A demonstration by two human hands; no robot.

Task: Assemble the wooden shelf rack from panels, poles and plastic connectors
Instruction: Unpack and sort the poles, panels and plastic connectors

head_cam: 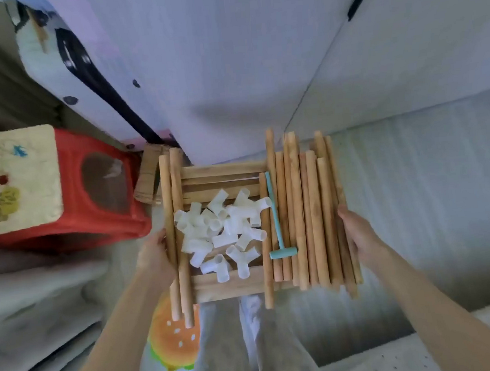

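Head view, looking straight down. You hold a slatted wooden panel flat in front of you, above your legs in grey trousers.

Left hand: it grips the panel's left edge, fingers wrapped under and thumb against the two wooden poles lying along that side. Those two poles overhang the near edge of the panel.

Right hand: it grips the right edge, thumb on top beside the outermost pole, fingers curled underneath and hidden from view.

Load on the panel:
- A pile of white plastic connectors sits left of centre, heaped on the slats. Most are three-way pieces; an exact count cannot be made.
- A small teal mallet lies just right of the pile, handle pointing far, head at the near end, resting against a pole.
- A larger bundle of poles covers the right half, packed side by side and running near to far. Their ends are uneven, some sticking out past the far edge, others past the near edge.

Surroundings: a red plastic stool with a cream embroidered cushion stands to the left. A burger-print item lies below the panel's near left corner. Pale padded matting covers the floor to the right and far side.
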